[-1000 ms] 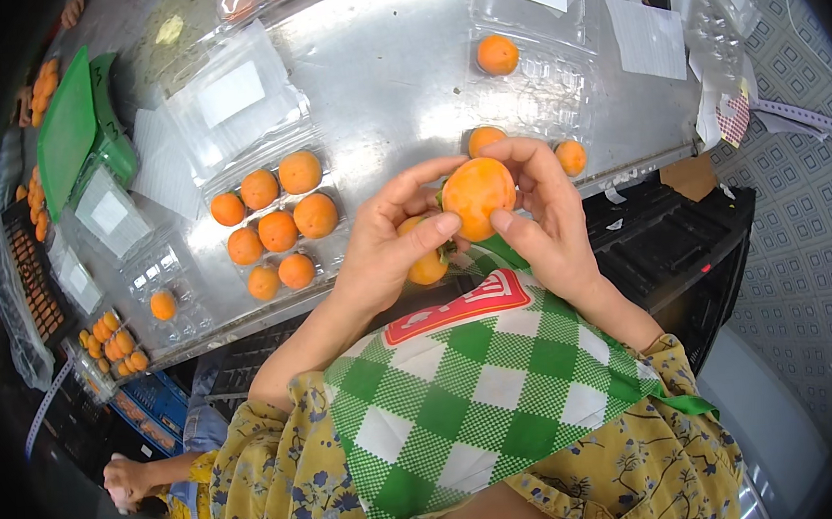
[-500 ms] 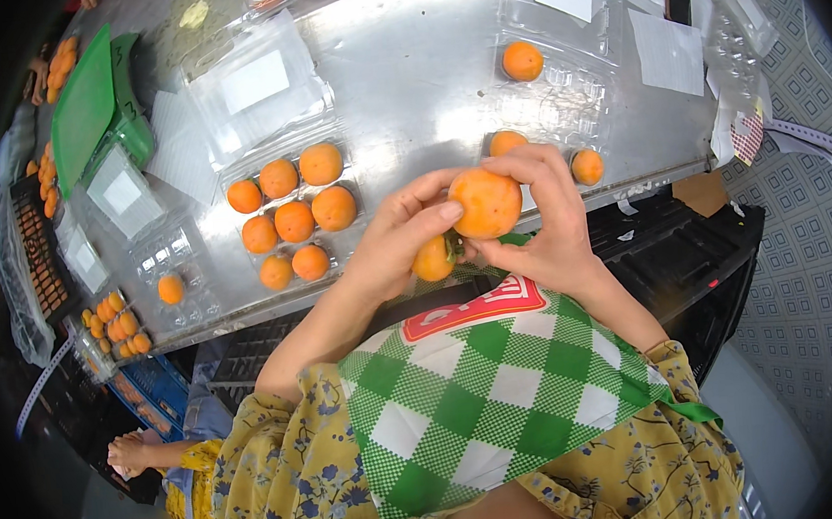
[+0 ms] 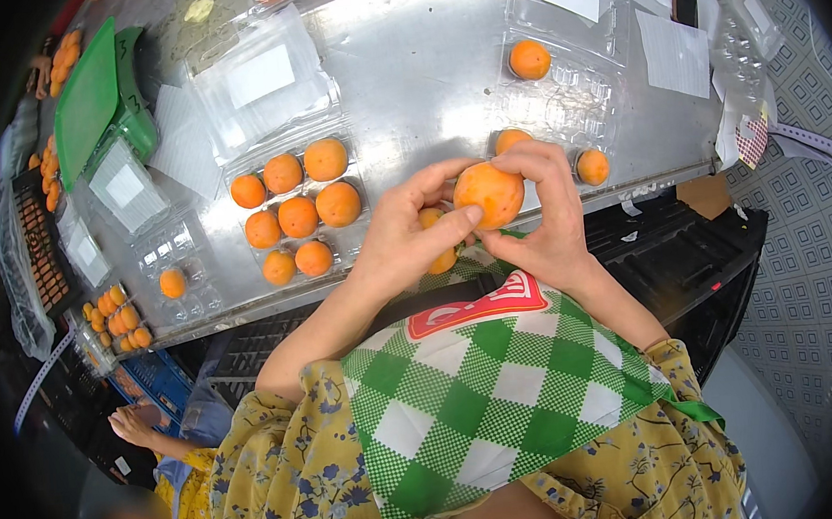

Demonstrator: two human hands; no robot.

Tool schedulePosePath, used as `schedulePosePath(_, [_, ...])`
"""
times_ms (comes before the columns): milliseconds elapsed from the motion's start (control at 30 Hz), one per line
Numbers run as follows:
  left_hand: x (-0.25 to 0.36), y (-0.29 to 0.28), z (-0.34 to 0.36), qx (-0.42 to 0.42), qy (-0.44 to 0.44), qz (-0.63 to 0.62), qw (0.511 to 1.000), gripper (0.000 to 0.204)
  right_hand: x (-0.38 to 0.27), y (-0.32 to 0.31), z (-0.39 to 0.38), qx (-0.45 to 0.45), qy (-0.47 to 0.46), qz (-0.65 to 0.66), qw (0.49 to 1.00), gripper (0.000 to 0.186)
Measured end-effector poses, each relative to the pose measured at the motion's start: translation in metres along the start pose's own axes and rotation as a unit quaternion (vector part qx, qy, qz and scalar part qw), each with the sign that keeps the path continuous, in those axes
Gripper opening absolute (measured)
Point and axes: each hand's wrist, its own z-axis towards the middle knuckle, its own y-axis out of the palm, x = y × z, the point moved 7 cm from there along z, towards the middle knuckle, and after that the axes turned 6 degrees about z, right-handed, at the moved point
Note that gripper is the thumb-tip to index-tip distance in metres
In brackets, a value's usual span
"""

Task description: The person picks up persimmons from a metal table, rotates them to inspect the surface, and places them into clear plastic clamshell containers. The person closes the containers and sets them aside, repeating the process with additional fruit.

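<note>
My left hand and my right hand meet over the table's near edge. Between them is a large orange persimmon, its smooth side facing up. The right fingers curve over its far side, and the left thumb presses against its near left side. A smaller persimmon sits in my left hand, partly hidden behind the thumb. Just beyond my hands, a clear plastic tray bears a few persimmons. Left of my left hand, another clear tray holds several persimmons in rows.
Farther left, one persimmon lies in a clear tray beside a filled pack. A green basket stands at the back left. Black crates are below the table at right. Another person's hand shows at lower left.
The large persimmon has turned slightly, and my left thumb has slid right along it. The smaller persimmon is now more covered by the left hand, its green calyx hidden. The view has shifted slightly.
</note>
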Motion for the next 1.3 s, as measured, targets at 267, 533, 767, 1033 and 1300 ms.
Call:
schedulePosePath(267, [-0.001, -0.001, 0.001, 0.005, 0.000, -0.011, 1.000, 0.046, -0.001, 0.000, 0.002, -0.005, 0.006, -0.013, 1.000, 0.063])
schedulePosePath(533, [-0.006, 0.000, 0.001, -0.020, -0.023, -0.077, 0.997, 0.050, -0.007, -0.001, 0.004, -0.006, 0.012, -0.020, 1.000, 0.060])
schedulePosePath(767, [-0.001, 0.001, 0.001, -0.002, -0.006, -0.041, 0.999, 0.047, -0.007, 0.001, 0.002, -0.006, -0.006, -0.035, 0.999, 0.061])
schedulePosePath(1033, [-0.007, -0.007, -0.001, 0.022, -0.011, -0.024, 0.999, 0.044, 0.003, 0.010, 0.003, -0.038, 0.016, -0.016, 0.999, 0.060])
schedulePosePath(1300, [-0.037, -0.063, -0.028, 0.167, -0.053, -0.059, 0.983, 0.045, 0.043, 0.064, 0.013, -0.092, 0.097, 0.163, 0.977, 0.053])
